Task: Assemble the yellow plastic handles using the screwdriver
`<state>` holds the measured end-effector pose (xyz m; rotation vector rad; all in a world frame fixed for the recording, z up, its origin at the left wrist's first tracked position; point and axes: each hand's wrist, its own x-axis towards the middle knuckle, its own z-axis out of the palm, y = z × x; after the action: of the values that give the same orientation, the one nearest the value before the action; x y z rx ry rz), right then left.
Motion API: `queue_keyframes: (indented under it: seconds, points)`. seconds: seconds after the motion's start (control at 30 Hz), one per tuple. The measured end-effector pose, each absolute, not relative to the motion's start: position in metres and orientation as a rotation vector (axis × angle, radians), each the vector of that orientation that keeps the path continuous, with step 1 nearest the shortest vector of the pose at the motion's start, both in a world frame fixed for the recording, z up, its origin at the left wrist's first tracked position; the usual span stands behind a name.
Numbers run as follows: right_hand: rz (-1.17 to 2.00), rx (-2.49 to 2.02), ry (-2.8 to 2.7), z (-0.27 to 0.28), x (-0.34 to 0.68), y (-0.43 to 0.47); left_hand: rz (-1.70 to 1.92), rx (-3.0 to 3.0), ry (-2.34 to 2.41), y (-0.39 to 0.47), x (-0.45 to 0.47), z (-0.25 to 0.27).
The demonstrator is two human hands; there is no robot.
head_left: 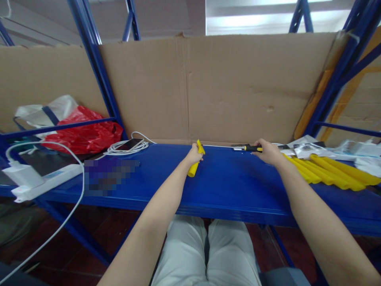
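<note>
My left hand point(194, 154) is closed around a rolled yellow sheet point(193, 171), which sticks out above and below the fist over the blue shelf point(226, 182). At the shelf's back edge, my right hand point(266, 151) has its fingers closed on the right end of a tool with a black-and-yellow handle point(248, 148). That tool points left, and a pale flat piece point(238, 149) shows at its tip; its exact kind is unclear. Several yellow rolls or folded sheets point(330, 171) lie to the right of my right forearm.
A cardboard panel point(232, 87) stands behind the shelf. On the left are a red plastic bag point(89, 131), a coiled white cable point(127, 147) by a phone, and a white power strip point(50, 182) with a plugged-in cord. Clear plastic packets point(309, 149) lie at the right.
</note>
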<state>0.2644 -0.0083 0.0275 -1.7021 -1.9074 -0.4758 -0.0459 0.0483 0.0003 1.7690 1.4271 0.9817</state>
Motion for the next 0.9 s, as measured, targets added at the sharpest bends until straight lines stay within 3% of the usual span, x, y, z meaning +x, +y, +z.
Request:
queue_keyframes:
  seconds: [0.9]
  points:
    - [-0.451, -1.709, -1.897, 0.0293, 0.2629, -0.0097, 0.989, 1.755, 1.426, 0.0544, -0.0468, -0.003]
